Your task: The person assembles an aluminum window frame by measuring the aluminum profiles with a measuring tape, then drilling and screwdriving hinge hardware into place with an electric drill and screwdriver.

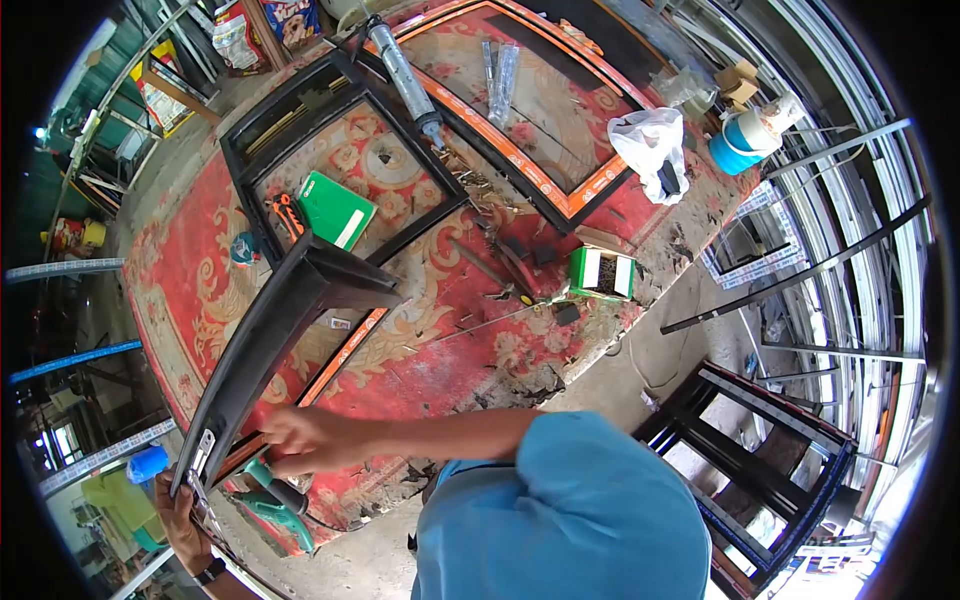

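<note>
A black window frame (pixel 240 350) stands tilted over the near left side of the table, one corner raised towards the middle. My left hand (pixel 180 520), with a dark band at the wrist, is closed around its lower end. A silvery metal hinge arm (pixel 203 455) lies along the frame just above those fingers. My right hand (pixel 295 440) is close to the frame's inner side with its fingers curled; what they hold, if anything, I cannot make out. Just below it a green power tool (pixel 275 515) rests at the table edge.
On the red patterned carpet (pixel 420 350) lie another black frame (pixel 420 165), an orange-taped frame (pixel 480 120), a sealant gun (pixel 400 75), a green box (pixel 337 210), and an open box of screws (pixel 603 273). A white bag (pixel 650 145) sits by the far edge. Metal profiles (pixel 850 200) line the right.
</note>
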Tool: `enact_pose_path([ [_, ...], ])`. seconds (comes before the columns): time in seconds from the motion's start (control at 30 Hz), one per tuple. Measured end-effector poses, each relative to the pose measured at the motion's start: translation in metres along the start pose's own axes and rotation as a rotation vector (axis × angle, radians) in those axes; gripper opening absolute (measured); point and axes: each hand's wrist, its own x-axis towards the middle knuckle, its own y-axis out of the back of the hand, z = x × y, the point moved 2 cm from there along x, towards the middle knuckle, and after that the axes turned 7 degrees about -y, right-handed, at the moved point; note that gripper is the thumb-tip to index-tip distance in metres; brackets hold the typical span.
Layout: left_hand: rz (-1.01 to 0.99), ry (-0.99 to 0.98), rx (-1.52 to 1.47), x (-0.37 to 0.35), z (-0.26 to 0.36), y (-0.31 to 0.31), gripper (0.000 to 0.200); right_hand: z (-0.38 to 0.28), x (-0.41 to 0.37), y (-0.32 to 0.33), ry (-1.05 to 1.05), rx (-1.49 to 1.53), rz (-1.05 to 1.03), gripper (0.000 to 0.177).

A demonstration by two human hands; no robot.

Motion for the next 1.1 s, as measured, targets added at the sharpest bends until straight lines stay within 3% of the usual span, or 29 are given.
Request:
enact_pose_path([
  [0.03,-0.010,0.001,0.016,0.000,-0.002,0.004,0.038,0.019,-0.017,0.028,-0.055,-0.052,-0.085,0.066],
  [0.07,-0.005,0.014,0.008,-0.001,-0.001,0.003,0.039,0.035,-0.040,0.061,-0.032,-0.187,-0.056,0.055],
  [0.1,-0.001,0.030,0.001,-0.002,0.004,0.000,0.039,0.029,-0.062,0.096,-0.186,-0.449,-0.092,0.045],
  [0.13,0.004,0.046,-0.005,-0.002,0.004,-0.003,0.039,0.042,-0.089,0.129,-0.125,-0.413,0.090,0.043],
  [0.17,0.018,-0.012,0.002,0.000,-0.001,-0.002,0.039,0.033,-0.114,0.163,-0.280,-0.597,0.233,0.038],
  [0.23,0.038,0.013,-0.007,0.001,-0.003,0.001,0.038,0.025,-0.156,0.225,-0.336,-0.565,0.707,0.021],
  [0.3,0.034,0.096,-0.023,0.000,0.011,-0.006,0.036,-0.004,-0.188,0.278,-0.310,-0.860,0.999,0.012],
  [0.33,0.057,0.075,-0.030,0.001,0.007,-0.002,0.036,-0.007,-0.202,0.307,-0.175,-1.008,1.132,0.008],
  [0.4,0.095,0.038,-0.042,0.002,-0.005,0.011,0.035,-0.040,-0.224,0.339,0.073,-0.959,1.252,0.006],
  [0.47,0.083,0.072,-0.060,0.002,-0.011,0.024,0.037,-0.071,-0.249,0.357,-0.167,-1.098,1.412,0.009],
  [0.5,0.061,0.103,0.020,0.004,-0.021,0.047,0.047,-0.083,-0.262,0.367,-0.097,-1.080,1.415,0.012],
  [0.53,0.043,0.128,0.100,0.008,-0.028,0.068,0.057,-0.108,-0.270,0.356,-0.159,-1.001,1.434,0.015],
  [0.6,0.067,0.145,0.131,0.011,-0.029,0.072,0.060,-0.101,-0.301,0.389,-0.157,-1.163,1.403,0.017],
  [0.7,0.113,0.095,0.226,0.015,-0.029,0.075,0.061,-0.101,-0.335,0.396,-0.530,-1.382,1.180,0.026],
  [0.87,0.110,0.093,0.276,0.021,-0.030,0.081,0.062,-0.054,-0.349,0.378,-0.843,-1.328,1.358,0.049],
  [0.93,0.102,0.104,0.296,0.024,-0.028,0.084,0.063,-0.028,-0.358,0.386,-0.796,-1.239,1.356,0.050],
  [1.07,0.116,0.138,0.374,0.029,-0.033,0.102,0.065,-0.011,-0.363,0.394,-0.544,-1.175,1.455,0.035],
  [1.1,0.132,0.098,0.388,0.027,-0.028,0.090,0.068,-0.016,-0.362,0.391,-0.482,-1.212,1.517,0.024],
])
